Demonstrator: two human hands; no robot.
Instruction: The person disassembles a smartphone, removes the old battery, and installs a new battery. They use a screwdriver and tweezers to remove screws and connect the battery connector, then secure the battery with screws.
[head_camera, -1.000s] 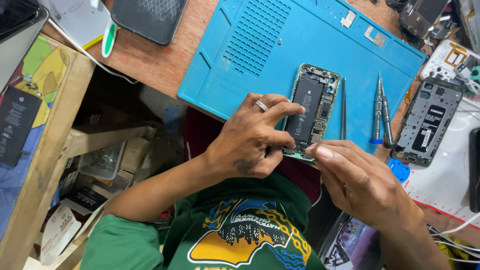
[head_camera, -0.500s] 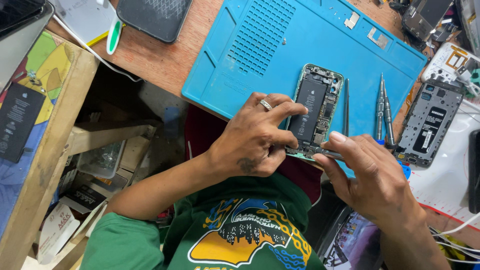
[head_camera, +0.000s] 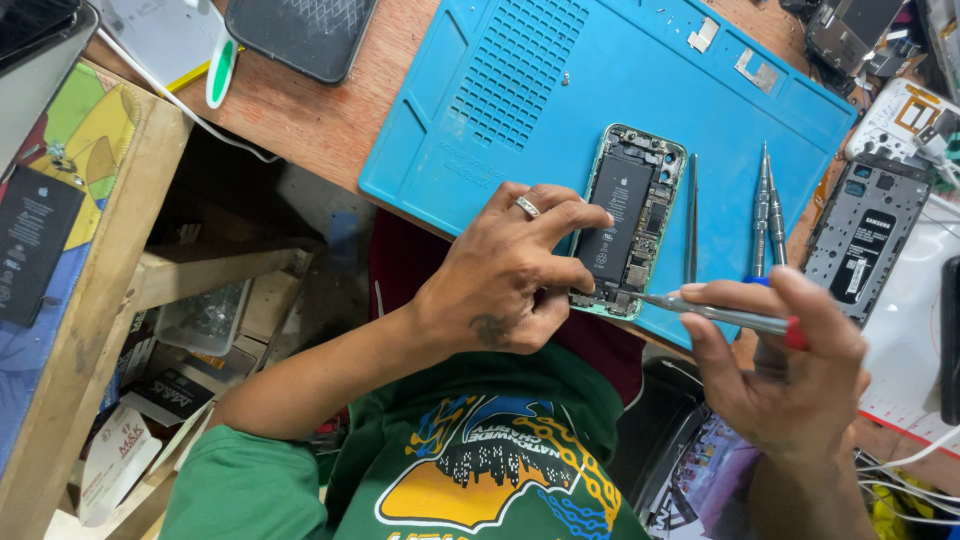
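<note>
Blue silicone work mat (head_camera: 520, 110): lies over the counter's near edge.
Opened phone with black battery (head_camera: 632, 215): at the mat's near edge.
Left hand (head_camera: 505, 275): fingers pinch the phone's lower edge.
Right hand (head_camera: 790, 365): closed around a slim metal screwdriver (head_camera: 715, 313), tip at the phone's bottom.

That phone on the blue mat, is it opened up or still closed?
Opened up. The phone lies with no cover on top, its black battery and circuit parts bared, while the right hand points a screwdriver at its lower edge.
</note>
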